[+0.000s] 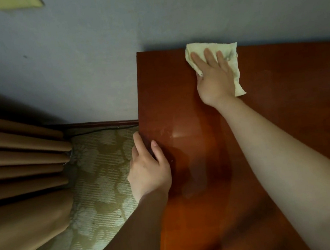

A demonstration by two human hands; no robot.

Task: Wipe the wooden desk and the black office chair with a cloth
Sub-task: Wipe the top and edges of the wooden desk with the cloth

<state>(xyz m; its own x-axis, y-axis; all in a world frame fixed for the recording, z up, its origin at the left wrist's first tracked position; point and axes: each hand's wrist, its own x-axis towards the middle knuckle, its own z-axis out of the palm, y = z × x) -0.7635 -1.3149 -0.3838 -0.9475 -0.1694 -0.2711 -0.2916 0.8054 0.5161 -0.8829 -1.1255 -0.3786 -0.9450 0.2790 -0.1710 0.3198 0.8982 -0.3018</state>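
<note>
here, right hand (214, 78) pressing crumpled pale yellow cloth (228, 56) flat, fingers spread wide, at far corner of glossy reddish-brown wooden desk (282, 111) by grey wall (90, 51). left hand (149, 172) bracing desk's left edge, fingers loosely open. best keeping palm flat, overlapping strokes. chair not showing.

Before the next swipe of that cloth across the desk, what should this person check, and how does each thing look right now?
1. Cloth under the right hand, flat on the desk: ok.
2. Left hand bracing at the desk's left edge: ok.
3. Desk surface ahead free of objects: ok, nothing in the visible part.
4. Cloth still clean enough: not ok, dark smudges show on it.
5. Far corner by the wall reached: ok, cloth lies along the back edge.
6. Black office chair wiped: cannot tell, it is out of view.
</note>
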